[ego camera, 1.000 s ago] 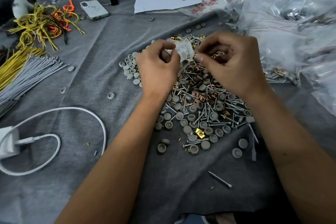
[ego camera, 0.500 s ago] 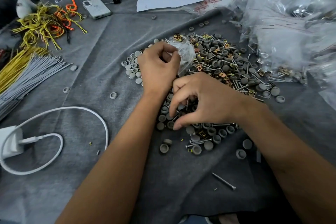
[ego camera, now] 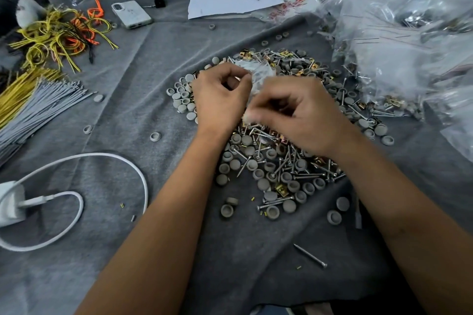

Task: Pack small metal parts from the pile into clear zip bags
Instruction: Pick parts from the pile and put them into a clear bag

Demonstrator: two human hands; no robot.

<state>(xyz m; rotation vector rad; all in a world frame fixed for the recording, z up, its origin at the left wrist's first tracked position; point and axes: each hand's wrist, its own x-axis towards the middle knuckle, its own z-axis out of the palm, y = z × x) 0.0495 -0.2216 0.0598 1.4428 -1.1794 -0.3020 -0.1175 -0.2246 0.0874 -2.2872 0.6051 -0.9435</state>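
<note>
Above a heap of mixed hardware on a grey cloth [ego camera: 158, 66], two bare hands meet close together over the middle of the pile [ego camera: 279, 161]. The left hand [ego camera: 220, 100] has its fingers curled, pinching a small clear zip bag [ego camera: 258, 73] that sticks up just beyond its knuckles. The right hand [ego camera: 304, 115] sits just beside it, slightly nearer the camera, fingers bent and tips drawn together at the bag's near edge. This hand is blurred, so I cannot tell whether it holds a part or only grips the plastic.

The pile itself is a jumble of silver screws, grey round caps and small brass-coloured clips, spreading out under and around both wrists. One stray screw [ego camera: 309, 255] lies alone on the cloth, well apart, toward the viewer. A mound of clear bags [ego camera: 399, 41] rises at the right.

The step in hand looks like loading: a picked piece being fed into the bag held open by the left hand. The next move probably calls for keeping the bag's mouth spread, releasing the piece cleanly inside, then reaching down to the heap for another, or pressing the zip closed if the count is reached.

Off to the left lie yellow and orange wires [ego camera: 58, 33], a white phone [ego camera: 131, 14] and a white charger cable [ego camera: 102, 158].
</note>
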